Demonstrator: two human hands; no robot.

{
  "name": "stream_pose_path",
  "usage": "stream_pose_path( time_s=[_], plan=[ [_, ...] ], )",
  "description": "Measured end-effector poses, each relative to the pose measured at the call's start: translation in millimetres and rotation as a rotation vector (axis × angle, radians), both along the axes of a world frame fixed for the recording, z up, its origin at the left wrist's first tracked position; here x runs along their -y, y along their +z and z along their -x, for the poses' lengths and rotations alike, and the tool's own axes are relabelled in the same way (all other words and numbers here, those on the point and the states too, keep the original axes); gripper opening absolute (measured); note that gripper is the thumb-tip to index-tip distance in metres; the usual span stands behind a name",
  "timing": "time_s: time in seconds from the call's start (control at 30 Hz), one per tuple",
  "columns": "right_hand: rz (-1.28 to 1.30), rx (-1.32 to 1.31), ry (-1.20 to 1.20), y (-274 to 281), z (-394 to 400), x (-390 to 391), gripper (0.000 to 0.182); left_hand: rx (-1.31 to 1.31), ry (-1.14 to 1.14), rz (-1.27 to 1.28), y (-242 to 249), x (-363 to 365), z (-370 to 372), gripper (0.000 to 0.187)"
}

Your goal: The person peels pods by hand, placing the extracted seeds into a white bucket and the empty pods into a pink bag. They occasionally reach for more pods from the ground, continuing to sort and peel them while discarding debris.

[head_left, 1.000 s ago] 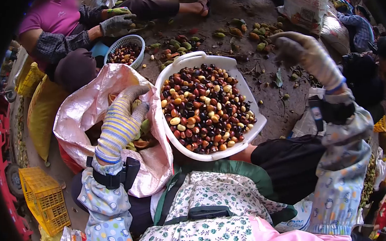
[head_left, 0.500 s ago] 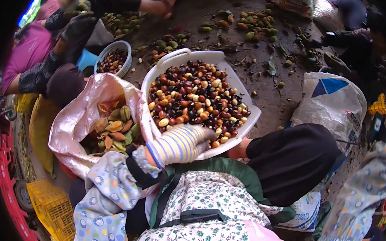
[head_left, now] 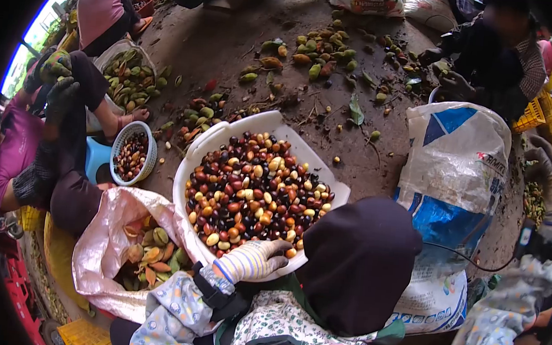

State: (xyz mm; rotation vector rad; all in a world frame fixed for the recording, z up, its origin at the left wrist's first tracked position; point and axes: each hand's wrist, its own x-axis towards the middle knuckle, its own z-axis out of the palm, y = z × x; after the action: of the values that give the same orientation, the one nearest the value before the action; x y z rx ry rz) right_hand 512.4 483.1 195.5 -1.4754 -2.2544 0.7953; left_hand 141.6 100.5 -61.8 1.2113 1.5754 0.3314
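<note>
Lying over the near rim of a white basin (head_left: 341, 192), the left hand (head_left: 256, 260), in a striped knit glove with dark fingertips, points its fingers toward the right, slightly parted, beside the nearest of the nuts (head_left: 255, 190); whether it pinches anything underneath cannot be told. The right hand (head_left: 544, 164), in a similar glove, is well apart from the basin, far out at the right edge of the view, its fingers loosely bent and pointing left; whether they hold something is too unclear to say. The basin sits on the dirt ground in front of the person, between a pink sack (head_left: 98, 249) of husks (head_left: 156, 254) on the left and a dark-clothed knee (head_left: 359, 270) that hides part of its near right side. It is broad and plain, with a rounded far left side and a jutting corner at right. The nuts are heaped across it, smooth and oval, mixed in colour: glossy black, deep reddish brown, orange-tan and pale cream, a few of the cream ones close to the glove. Beyond the knee is a white and blue printed sack (head_left: 451, 167).
</note>
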Motion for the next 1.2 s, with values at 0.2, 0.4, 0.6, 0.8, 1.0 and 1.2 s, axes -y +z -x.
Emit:
stream_pose_path(
  time_s=[0.2, 0.4, 0.6, 0.8, 1.0, 1.2],
  plan=[
    [0.557, -0.099, 0.3, -135, 133, 26, 0.035, -0.027, 0.068, -0.037, 37, -24, 25, 0.037],
    [0.732, -0.033, 0.453, -230, 223, -29, 0.034, -0.101, 0.243, -0.259, 51, -45, 86, 0.034],
    [0.649, 0.049, 0.667, -271, 325, -68, 0.032, -0.677, 0.552, -0.42, 26, -52, 173, 0.046],
    [0.46, 0.357, 0.96, -321, 385, -29, 0.033, -0.597, 0.806, 0.066, -40, -33, 226, 0.061],
    [0.607, 0.44, 0.99, -302, 426, -27, 0.032, -0.211, 0.776, -0.002, -61, -22, 240, 0.047],
    [0.424, 0.348, 1.051, -319, 474, -39, 0.031, -0.253, 0.783, 0.113, -51, -35, 237, 0.049]
  ],
)
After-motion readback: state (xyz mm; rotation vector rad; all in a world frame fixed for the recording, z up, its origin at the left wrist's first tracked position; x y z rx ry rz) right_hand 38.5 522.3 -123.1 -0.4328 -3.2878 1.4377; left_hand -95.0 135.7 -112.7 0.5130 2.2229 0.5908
